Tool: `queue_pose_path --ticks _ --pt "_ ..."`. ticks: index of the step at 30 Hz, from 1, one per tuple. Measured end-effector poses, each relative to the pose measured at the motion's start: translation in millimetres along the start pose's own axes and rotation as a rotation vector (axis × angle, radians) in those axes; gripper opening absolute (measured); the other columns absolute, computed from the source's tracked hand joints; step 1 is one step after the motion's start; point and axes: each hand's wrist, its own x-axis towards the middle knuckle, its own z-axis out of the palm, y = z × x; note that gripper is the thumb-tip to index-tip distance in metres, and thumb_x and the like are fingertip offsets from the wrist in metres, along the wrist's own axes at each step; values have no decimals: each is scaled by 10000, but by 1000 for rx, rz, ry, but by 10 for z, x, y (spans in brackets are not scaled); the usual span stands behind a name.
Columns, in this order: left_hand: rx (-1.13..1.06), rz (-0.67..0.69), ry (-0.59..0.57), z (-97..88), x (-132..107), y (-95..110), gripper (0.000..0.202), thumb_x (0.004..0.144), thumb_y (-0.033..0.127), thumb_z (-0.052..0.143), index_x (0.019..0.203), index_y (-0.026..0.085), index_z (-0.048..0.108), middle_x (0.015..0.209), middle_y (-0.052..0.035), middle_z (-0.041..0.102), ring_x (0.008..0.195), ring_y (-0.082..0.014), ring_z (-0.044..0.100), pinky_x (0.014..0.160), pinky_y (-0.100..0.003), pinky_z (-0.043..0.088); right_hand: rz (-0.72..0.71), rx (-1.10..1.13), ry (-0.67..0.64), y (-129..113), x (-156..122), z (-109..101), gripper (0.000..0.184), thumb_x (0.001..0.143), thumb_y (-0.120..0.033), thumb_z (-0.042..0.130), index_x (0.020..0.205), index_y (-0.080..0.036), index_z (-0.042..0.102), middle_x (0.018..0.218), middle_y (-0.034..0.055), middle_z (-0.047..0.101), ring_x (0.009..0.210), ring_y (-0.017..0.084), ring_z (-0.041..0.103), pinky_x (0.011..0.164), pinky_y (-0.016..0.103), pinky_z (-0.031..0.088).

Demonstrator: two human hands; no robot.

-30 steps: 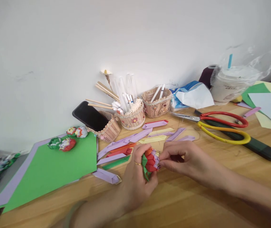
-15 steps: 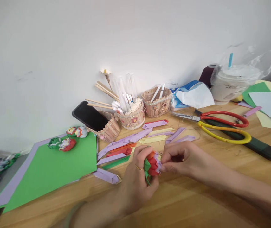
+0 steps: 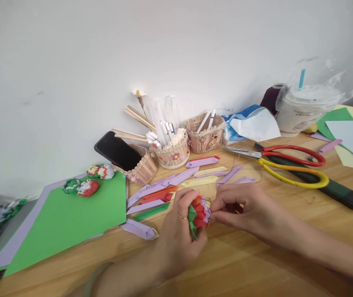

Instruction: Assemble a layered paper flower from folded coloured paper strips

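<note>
A folded-paper flower (image 3: 200,215) with green, red, orange and purple layers is wrapped in the fingers of my left hand (image 3: 179,231), which wears a ring. My right hand (image 3: 241,208) pinches at the flower's right side, thumb and fingertips together by its purple petals. Whatever lies between those fingertips is too small or hidden to make out. Behind both hands, folded purple paper strips (image 3: 184,176), a red strip (image 3: 156,198), a green strip (image 3: 150,211) and pale yellow strips (image 3: 202,180) are spread on the wooden table (image 3: 226,264).
Scissors (image 3: 294,154) with red and yellow handles lie at right over a black-handled tool (image 3: 346,197). Along the wall stand wooden-stick baskets (image 3: 171,154), a phone (image 3: 119,150) and a bagged drink cup (image 3: 298,109). Green paper (image 3: 80,222) at left carries small paper flowers (image 3: 88,188).
My right hand has shifted very slightly at the flower's edge, its fingers still pinched. The left hand keeps its hold, and the whole view has drifted a little.
</note>
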Motion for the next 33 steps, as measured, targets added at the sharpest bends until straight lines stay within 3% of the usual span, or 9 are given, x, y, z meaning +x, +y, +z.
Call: queue_pose_path --ticks 11,16,26,33 --pt "1 30 -6 5 -5 -7 695 693 4 464 1278 264 195 1163 -109 373 1068 -235 462 844 -405 458 19 -12 52 10 10 54 126 722 -200 625 611 -161 671 531 -14 567 471 76 454 441 190 349" --pt "-22 -27 -5 -5 1 10 654 723 32 486 1263 270 202 1152 -99 385 1053 -228 470 861 -414 448 16 -14 76 -14 10 52 139 735 -226 630 613 -170 666 531 -12 569 470 79 461 432 186 356" --pt "-193 -270 6 -7 -17 10 593 772 95 518 1246 276 211 1194 -92 416 1091 -230 478 928 -453 401 -373 -374 367 37 -123 158 124 812 -130 543 861 -155 654 695 35 627 541 94 548 486 202 429" --pt "-281 -328 39 -19 -13 18 586 771 86 514 1251 266 230 1103 -54 487 972 -164 536 906 -370 438 -391 -370 423 25 -106 135 146 816 -111 528 910 -170 622 712 34 627 571 97 569 498 198 451"
